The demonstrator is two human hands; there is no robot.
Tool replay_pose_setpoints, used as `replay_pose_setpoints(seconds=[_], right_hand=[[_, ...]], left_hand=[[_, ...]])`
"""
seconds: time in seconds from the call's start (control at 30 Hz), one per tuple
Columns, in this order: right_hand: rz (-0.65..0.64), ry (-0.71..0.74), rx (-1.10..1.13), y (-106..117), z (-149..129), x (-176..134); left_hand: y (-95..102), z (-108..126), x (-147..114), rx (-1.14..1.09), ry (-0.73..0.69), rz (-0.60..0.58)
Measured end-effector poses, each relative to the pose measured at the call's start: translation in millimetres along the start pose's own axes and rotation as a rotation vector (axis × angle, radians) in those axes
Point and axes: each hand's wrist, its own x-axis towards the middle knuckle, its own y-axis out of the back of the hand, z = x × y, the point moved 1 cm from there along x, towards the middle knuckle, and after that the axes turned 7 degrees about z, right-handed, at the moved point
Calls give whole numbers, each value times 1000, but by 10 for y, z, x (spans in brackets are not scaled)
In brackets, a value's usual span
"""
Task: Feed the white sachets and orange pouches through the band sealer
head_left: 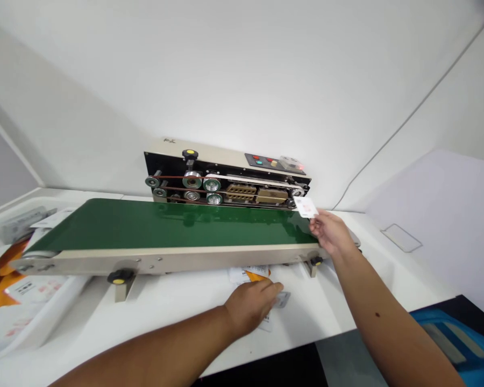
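Note:
My right hand (331, 231) pinches a small white packet (305, 207) with pink print by its lower corner. The packet is at the right end of the band sealer (226, 172), next to its belts, above the green conveyor belt (145, 226). In front of the conveyor, low over the white table, my left hand (254, 306) is closed with its fingers bent. A small grey packet (282, 299) sticks out from its fingertips. More white and orange packets (250, 273) lie under and behind this hand, partly hidden by it and the conveyor edge.
At the left, a white bin (56, 312) holds several white and orange packets (32, 287). Black knobs (121, 276) jut from the conveyor's front. A blue container (460, 344) stands at the lower right, below the table (153, 328). A white wall rises behind.

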Motion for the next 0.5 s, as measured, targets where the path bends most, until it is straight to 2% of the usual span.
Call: replay_pose_setpoints(seconds=[0.13, 0.2, 0.27, 0.37, 0.5], right_hand=[[213, 76, 21, 221, -21, 196], [246, 64, 4, 293, -18, 289], [193, 0, -27, 299, -6, 353], [47, -98, -64, 208, 6, 388], [-94, -126, -112, 23, -4, 379]], left_hand=[[2, -1, -8, -14, -23, 4], [-4, -8, -13, -18, -31, 1], [-9, -15, -14, -15, -37, 4], [-11, -19, -13, -5, -41, 10], [-10, -5, -12, -10, -16, 6]])
